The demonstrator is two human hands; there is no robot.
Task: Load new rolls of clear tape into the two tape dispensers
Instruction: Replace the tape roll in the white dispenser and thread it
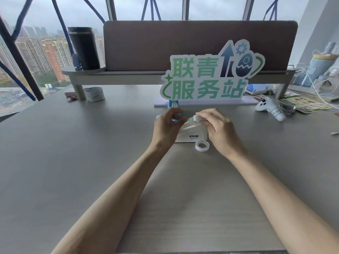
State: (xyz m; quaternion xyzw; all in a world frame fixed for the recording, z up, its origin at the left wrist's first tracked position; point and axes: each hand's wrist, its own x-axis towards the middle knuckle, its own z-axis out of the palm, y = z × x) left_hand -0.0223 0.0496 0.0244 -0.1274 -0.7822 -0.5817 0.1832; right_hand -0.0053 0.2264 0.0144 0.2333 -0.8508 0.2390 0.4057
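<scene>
A white tape dispenser (191, 133) marked VIVID stands on the grey desk (91, 162) in the middle of the head view. Just above it my right hand (220, 131) holds a small roll of clear tape (196, 118). My left hand (167, 125) pinches the free end of that tape between thumb and fingers, to the roll's left. A second clear tape roll (202, 146) lies flat on the desk right in front of the dispenser. A blue and white dispenser (173, 105) shows behind my left hand, partly hidden by it.
A green and white cut-out sign (207, 79) stands behind the dispensers. A wide tape roll (94, 94) sits at the back left under a shelf with a black tumbler (84, 48). A white game controller (269, 107), papers and cables lie at the right.
</scene>
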